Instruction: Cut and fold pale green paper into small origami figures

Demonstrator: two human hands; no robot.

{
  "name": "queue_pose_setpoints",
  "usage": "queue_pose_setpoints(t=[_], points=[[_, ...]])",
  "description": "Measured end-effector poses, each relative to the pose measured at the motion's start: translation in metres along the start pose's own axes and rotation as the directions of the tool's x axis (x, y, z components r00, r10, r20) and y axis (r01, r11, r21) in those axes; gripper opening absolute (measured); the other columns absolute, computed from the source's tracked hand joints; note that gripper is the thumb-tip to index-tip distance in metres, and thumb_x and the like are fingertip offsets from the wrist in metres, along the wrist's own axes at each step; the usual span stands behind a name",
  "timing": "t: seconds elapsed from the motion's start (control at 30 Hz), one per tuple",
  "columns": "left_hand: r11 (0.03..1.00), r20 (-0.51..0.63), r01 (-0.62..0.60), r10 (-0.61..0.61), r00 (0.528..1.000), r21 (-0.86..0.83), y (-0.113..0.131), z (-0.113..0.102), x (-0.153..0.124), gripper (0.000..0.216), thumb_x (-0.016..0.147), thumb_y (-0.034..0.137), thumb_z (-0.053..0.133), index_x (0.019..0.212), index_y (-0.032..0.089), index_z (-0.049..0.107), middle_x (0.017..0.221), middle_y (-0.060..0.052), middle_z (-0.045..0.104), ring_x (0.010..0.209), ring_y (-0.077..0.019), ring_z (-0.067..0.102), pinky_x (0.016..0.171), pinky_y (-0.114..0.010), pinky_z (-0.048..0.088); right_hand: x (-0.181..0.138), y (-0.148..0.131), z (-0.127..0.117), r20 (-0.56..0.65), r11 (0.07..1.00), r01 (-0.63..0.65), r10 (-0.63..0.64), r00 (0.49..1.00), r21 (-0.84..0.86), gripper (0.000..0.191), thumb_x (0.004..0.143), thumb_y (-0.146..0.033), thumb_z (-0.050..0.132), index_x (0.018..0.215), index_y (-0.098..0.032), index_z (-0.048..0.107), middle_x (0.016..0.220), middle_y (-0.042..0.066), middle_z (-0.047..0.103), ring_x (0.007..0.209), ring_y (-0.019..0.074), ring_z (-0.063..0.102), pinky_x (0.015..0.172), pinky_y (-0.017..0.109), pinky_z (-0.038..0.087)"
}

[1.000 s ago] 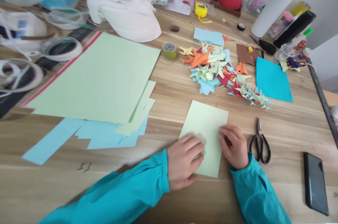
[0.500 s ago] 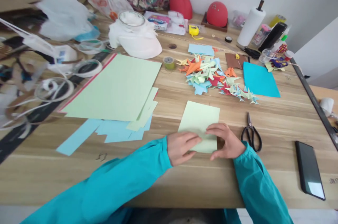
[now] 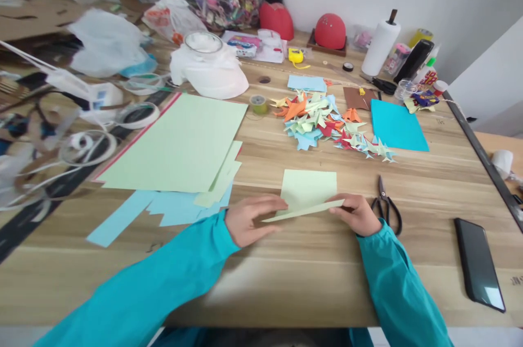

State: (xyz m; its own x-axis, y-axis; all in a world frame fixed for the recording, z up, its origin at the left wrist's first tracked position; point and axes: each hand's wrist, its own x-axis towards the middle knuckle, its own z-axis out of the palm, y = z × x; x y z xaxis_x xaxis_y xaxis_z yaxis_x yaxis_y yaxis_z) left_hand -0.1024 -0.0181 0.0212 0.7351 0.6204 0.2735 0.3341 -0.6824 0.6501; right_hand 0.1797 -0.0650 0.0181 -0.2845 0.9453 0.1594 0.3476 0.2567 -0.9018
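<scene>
A small pale green sheet of paper (image 3: 308,189) lies on the wooden table (image 3: 286,276) in front of me, its near edge lifted and bent upward. My left hand (image 3: 249,220) pinches the lifted edge at its left end. My right hand (image 3: 358,212) grips the same edge at its right end. Both arms wear teal sleeves. Beyond the sheet lies a heap of small folded paper figures (image 3: 327,123) in orange, green, blue and red.
Black scissors (image 3: 386,208) lie right of my right hand, a dark phone (image 3: 478,262) farther right. Large green sheets (image 3: 175,145) over blue scraps (image 3: 163,211) lie at left. A blue sheet (image 3: 398,126), paper towel roll (image 3: 378,47), tape rolls and bags crowd the far side.
Both hands went from pressing flat on the green sheet to pinching its near edge and lifting it off the table. The view has pulled back and tilted up.
</scene>
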Motion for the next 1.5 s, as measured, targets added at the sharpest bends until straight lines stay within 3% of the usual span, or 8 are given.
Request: queue_pose_setpoints(t=[0.27,0.53,0.67,0.8,1.0,1.2,1.33,1.5], points=[[0.977,-0.099,0.136,-0.121,0.988,0.163,0.0,0.024,0.018,0.033,0.09,0.028,0.035,0.068,0.018,0.059,0.06,-0.001,0.062,0.056,-0.0145,0.058,0.055,-0.026,0.041,-0.003,-0.009,0.004,-0.029,0.982,0.02,-0.026,0.999,-0.19,0.021,0.087,-0.027,0.046,0.087,-0.019,0.065,0.084,0.007,0.066,0.08,0.0177,0.061,0.072,0.031,0.049],[0.986,-0.165,0.152,-0.14,0.976,0.064,0.003,0.033,0.018,0.018,0.084,0.015,0.043,0.07,0.018,0.052,0.056,-0.001,0.053,0.053,-0.0142,0.049,0.055,-0.029,0.039,-0.015,-0.016,0.02,-0.287,0.86,-0.26,0.14,0.948,-0.439,0.021,0.086,-0.024,0.045,0.067,-0.018,0.051,0.058,0.0,0.048,0.053,0.0131,0.046,0.048,0.025,0.038],[0.99,-0.188,0.138,-0.14,0.972,-0.025,0.004,0.032,0.018,0.012,0.082,0.009,0.046,0.082,0.019,0.053,0.059,0.0,0.056,0.053,-0.0144,0.051,0.056,-0.03,0.042,-0.02,-0.019,0.031,-0.417,0.808,-0.433,0.26,0.871,-0.401,0.006,0.084,-0.023,0.052,0.086,-0.017,0.054,0.062,0.0,0.054,0.052,0.0117,0.05,0.049,0.024,0.041],[0.956,-0.176,0.292,-0.295,0.939,-0.04,0.005,0.033,0.016,0.022,0.083,0.018,0.048,0.105,0.02,0.051,0.07,-0.002,0.064,0.059,-0.0169,0.06,0.058,-0.03,0.048,-0.02,-0.014,0.036,-0.526,0.774,-0.481,0.23,0.819,-0.411,0.026,0.081,-0.024,0.057,0.106,-0.017,0.052,0.061,-0.001,0.057,0.051,0.0113,0.053,0.049,0.022,0.046],[0.909,-0.235,0.413,-0.413,0.88,-0.051,0.009,0.038,0.01,0.055,0.084,0.025,0.048,0.135,0.019,0.028,0.085,-0.006,0.069,0.078,-0.0212,0.066,0.065,-0.031,0.055,-0.016,-0.008,0.033,-0.56,0.745,-0.5,0.207,0.802,-0.442,0.019,0.082,-0.024,0.058,0.099,-0.018,0.057,0.062,-0.001,0.062,0.046,0.0092,0.056,0.045,0.018,0.045],[0.924,-0.274,0.378,-0.377,0.885,-0.052,0.013,0.037,0.014,0.054,0.084,0.028,0.045,0.134,0.016,0.03,0.075,-0.006,0.066,0.067,-0.0206,0.062,0.06,-0.033,0.053,-0.015,-0.007,0.032,-0.504,0.735,-0.426,0.134,0.853,-0.527,0.01,0.081,-0.02,0.057,0.091,-0.018,0.06,0.07,0.002,0.066,0.055,0.0117,0.061,0.053,0.021,0.048],[0.909,-0.366,0.384,-0.305,0.879,0.165,0.029,0.036,0.012,0.047,0.079,0.024,0.052,0.125,0.018,0.044,0.077,-0.008,0.062,0.069,-0.0226,0.06,0.059,-0.038,0.051,-0.012,-0.007,0.03,-0.471,0.747,-0.388,0.114,0.875,-0.54,0.009,0.082,-0.017,0.055,0.09,-0.018,0.06,0.071,0.003,0.066,0.059,0.0127,0.061,0.056,0.022,0.048],[0.893,-0.394,-0.004,0.203,0.897,0.451,0.057,0.06,0.02,0.02,0.08,0.015,0.049,0.089,0.022,0.065,0.096,-0.002,0.066,0.095,-0.019,0.059,0.088,-0.035,0.046,-0.011,-0.005,0.029,-0.457,0.748,-0.379,0.114,0.882,-0.545,0.009,0.083,-0.018,0.054,0.09,-0.018,0.061,0.07,0.003,0.065,0.059,0.0131,0.061,0.056,0.022,0.048]])
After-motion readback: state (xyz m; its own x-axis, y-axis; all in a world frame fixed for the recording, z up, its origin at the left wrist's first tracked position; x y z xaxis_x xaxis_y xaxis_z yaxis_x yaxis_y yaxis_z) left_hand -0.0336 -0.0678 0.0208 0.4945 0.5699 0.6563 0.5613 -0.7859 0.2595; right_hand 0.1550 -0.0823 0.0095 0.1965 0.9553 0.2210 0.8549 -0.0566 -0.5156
